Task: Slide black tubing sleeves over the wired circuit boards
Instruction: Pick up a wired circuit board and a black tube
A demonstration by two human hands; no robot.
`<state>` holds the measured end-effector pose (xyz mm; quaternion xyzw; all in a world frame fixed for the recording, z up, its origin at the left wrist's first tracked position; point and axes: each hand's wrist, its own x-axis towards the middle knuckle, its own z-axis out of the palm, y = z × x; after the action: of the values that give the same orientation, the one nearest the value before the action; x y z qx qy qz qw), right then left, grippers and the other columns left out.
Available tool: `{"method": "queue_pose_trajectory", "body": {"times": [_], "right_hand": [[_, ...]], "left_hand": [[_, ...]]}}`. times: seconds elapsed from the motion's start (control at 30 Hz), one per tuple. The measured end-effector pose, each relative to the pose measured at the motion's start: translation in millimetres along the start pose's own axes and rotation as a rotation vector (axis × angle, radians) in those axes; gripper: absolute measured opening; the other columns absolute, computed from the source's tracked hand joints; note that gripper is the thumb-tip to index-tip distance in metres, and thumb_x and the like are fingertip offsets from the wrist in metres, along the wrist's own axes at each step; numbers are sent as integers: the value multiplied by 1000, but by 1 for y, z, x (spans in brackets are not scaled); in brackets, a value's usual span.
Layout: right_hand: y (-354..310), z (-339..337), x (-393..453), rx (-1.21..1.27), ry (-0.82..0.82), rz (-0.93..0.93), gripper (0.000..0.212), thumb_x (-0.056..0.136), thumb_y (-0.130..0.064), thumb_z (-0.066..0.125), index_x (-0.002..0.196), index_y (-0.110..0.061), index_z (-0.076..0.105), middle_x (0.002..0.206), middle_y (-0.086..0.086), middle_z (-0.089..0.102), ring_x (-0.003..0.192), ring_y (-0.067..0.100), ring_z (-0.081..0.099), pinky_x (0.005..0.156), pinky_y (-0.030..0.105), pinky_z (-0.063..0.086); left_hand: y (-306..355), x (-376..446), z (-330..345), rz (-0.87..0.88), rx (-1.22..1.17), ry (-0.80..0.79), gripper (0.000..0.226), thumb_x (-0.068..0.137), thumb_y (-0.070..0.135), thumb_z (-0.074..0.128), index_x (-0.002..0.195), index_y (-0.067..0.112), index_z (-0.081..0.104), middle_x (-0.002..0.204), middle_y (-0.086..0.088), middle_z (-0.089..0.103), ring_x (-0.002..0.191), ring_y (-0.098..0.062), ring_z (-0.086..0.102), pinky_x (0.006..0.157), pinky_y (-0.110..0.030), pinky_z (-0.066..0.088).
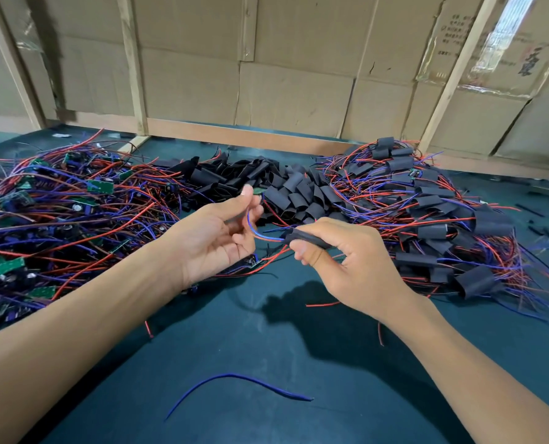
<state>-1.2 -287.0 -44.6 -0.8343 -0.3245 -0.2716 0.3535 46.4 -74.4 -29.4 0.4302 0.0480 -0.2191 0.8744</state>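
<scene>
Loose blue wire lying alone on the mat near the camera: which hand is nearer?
Left, narrowly. The left hand is above the loose blue wire; the right hand is above and rightward.

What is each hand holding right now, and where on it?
Left hand pinches the small green circuit board at its near end; right hand grips the black tubing sleeve around its middle.

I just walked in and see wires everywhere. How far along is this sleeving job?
Done: the pile of sleeved boards on the right. In hand: the right hand grips a black sleeve with red and blue wires entering it, while the left hand pinches a green board. Left: the big heap of bare boards on the left, and loose sleeves between.
</scene>
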Motion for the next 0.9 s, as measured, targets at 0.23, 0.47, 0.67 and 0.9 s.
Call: {"method": "queue_pose_trajectory", "body": {"times": [0.23,0.47,0.67,0.9], "right_hand": [[3,0,-2,-117,13,161,38,90,-41,70,115,-13,72,101,-2,70,96,21,61,88,35,48],[3,-4,4,-284,26,77,40,95,-45,63,126,-19,70,96,-2,71,89,21,60,88,39,45],[6,-4,1,-56,72,76,22,101,-25,60,89,-10,72,67,-5,65,62,13,63,63,34,49],[1,-6,2,-124,54,-44,13,97,-13,64,96,-6,75,70,-2,67,65,16,63,65,29,50]], "left_hand": [[-2,-5,6,272,56,-107,12,83,25,72,88,15,76,81,2,65,65,-3,57,54,-14,47],[-21,-17,20,422,282,-201,12,76,17,75,87,17,81,97,-2,74,79,-9,64,64,-21,44],[-26,-22,30,382,355,-145,20,73,34,77,75,14,75,82,-8,60,68,-14,46,57,-26,29],[-16,-22,24,33,213,-132,29,87,41,72,79,13,72,78,0,52,58,-10,44,50,-20,39]]}}
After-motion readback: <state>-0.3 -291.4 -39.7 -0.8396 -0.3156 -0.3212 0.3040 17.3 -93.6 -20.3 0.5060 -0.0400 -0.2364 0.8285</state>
